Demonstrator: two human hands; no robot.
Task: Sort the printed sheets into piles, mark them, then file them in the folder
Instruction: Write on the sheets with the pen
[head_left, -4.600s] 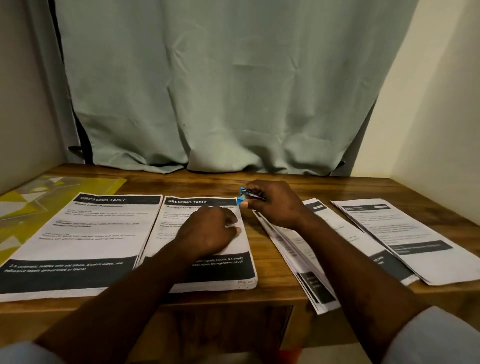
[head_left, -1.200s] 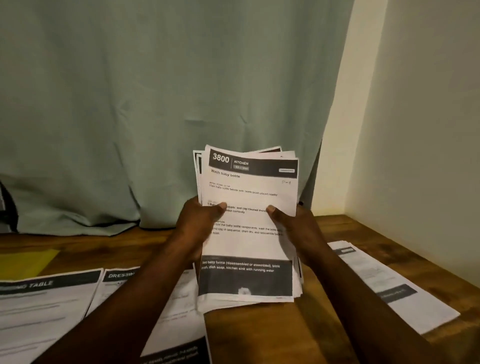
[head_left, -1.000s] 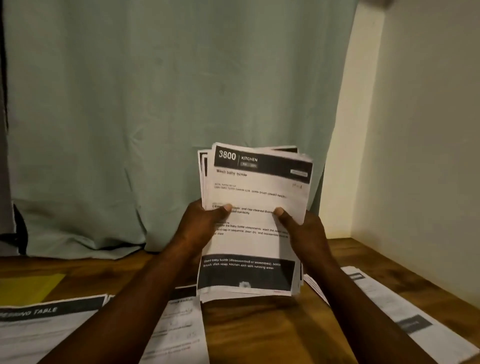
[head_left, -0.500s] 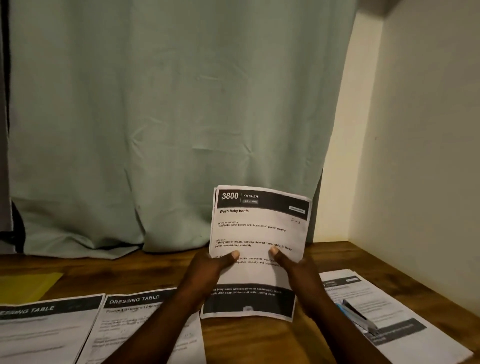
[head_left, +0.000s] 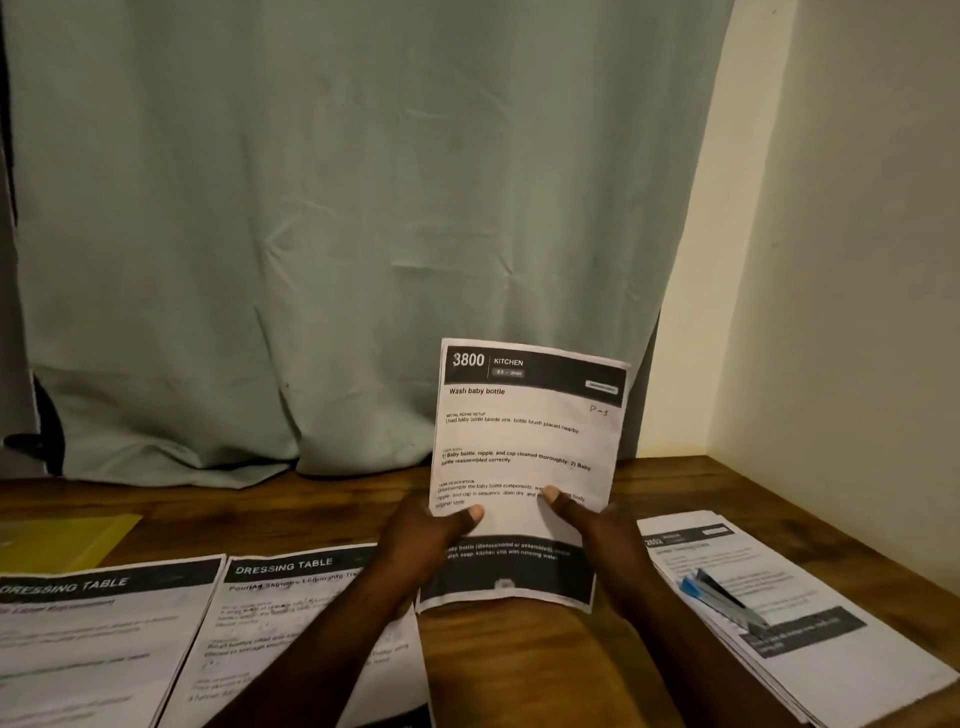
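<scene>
A squared stack of printed sheets headed "3800 KITCHEN" stands upright, its lower edge touching the wooden table. My left hand grips its left side and my right hand its right side, thumbs on the front page. Two piles headed "DRESSING TABLE" lie flat at the left: one at the far left, another partly under my left forearm. A further pile lies at the right with a blue pen on top. The yellow folder lies at the far left.
A pale green curtain hangs behind the table down to its back edge. A cream wall closes the right side. Bare wood shows between the middle pile and the right pile.
4.6 s ago my right hand held the pen over the middle pile. Since then both hands lifted the fanned kitchen stack, then lowered it on edge to the table, squaring it.
</scene>
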